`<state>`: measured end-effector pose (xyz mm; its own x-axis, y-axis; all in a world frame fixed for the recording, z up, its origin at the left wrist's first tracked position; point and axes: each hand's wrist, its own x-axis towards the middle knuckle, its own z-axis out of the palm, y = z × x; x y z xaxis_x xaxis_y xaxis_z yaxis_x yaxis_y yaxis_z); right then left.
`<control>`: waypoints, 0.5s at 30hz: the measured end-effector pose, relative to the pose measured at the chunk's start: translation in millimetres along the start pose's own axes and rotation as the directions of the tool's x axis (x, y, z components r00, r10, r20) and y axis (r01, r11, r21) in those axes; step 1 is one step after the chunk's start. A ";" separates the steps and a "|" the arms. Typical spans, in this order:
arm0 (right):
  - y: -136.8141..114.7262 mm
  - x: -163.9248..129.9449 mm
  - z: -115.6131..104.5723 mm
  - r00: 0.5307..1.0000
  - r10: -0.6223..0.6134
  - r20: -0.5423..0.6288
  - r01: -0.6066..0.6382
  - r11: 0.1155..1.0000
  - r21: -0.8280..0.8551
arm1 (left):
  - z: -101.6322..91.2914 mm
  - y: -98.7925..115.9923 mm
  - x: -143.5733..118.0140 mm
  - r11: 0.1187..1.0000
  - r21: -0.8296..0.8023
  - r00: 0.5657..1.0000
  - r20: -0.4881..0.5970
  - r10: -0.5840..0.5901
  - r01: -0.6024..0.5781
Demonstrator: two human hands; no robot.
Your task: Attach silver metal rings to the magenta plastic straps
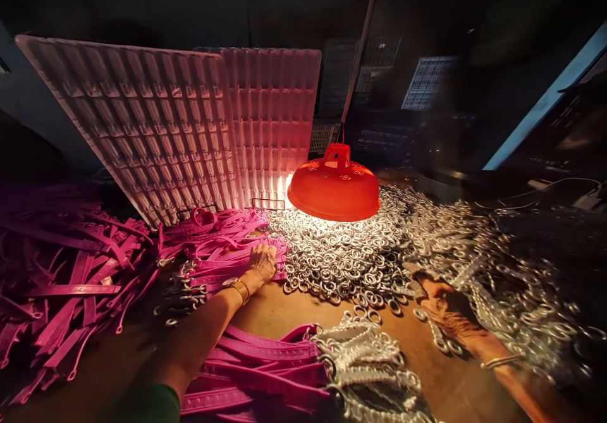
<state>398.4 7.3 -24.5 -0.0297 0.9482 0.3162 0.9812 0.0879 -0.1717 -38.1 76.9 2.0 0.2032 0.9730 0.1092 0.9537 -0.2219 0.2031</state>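
Pink plastic straps (256, 372), flat and punched with rows of small holes, lie bundled at the near edge of the brown desk (279, 312), their ends joined to white braided cords (365, 353) with metal rings. Further left, a loose heap of the same pink straps (61, 271) sprawls across the desk.

The left hand (262, 263) reaches forward, arm stretched, a gold watch at the wrist, palm down and fingers spread flat on a smaller stack of straps (222, 271) with metal clips at their ends. The right hand (439, 300) rests palm down on the desk among shiny metal rings (341, 258), fingers extended and loose, gripping nothing; a thin bangle circles its wrist.

The rings form a wide glittering pile, round and silvery, spreading right into shadow. Above them hangs a glowing orange dome lamp (334, 186) on a cord. Behind, two ribbed, gridded plastic trays (190, 126) lean upright.
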 end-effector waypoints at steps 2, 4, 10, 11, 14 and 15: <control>-13.6 6.0 -14.1 0.997 0.006 -0.083 -0.001 0.999 0.054 | -0.5 0.1 1.0 1.000 0.008 1.000 0.006 0.017 -0.017; -40.5 11.8 -29.3 0.982 -0.041 -0.185 0.076 0.980 0.184 | -3.3 1.9 0.3 1.000 0.007 1.000 0.006 0.025 -0.025; -156.0 16.0 -43.9 0.947 -0.217 -0.235 0.311 0.796 0.519 | -21.5 22.7 -27.9 0.996 -0.079 0.999 -0.029 0.042 -0.044; -174.2 14.6 -39.5 0.958 -0.214 -0.190 0.286 0.752 0.593 | -25.1 29.0 -37.5 0.992 -0.112 0.998 -0.041 0.053 -0.057; -222.7 8.8 -19.1 0.991 -0.131 0.030 0.041 0.507 0.861 | -33.1 50.7 -68.3 0.905 -0.420 0.995 -0.095 0.032 -0.070; -236.1 6.5 -11.9 0.989 -0.110 0.102 -0.052 0.384 0.922 | -34.4 57.5 -77.2 0.818 -0.574 0.996 -0.089 0.002 -0.053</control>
<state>168.7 -11.0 29.2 -0.1561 0.9590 0.2367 0.2031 0.2657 -0.9424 -6.6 -13.1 38.7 0.1846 0.9632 0.1954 0.6417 -0.2687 0.7183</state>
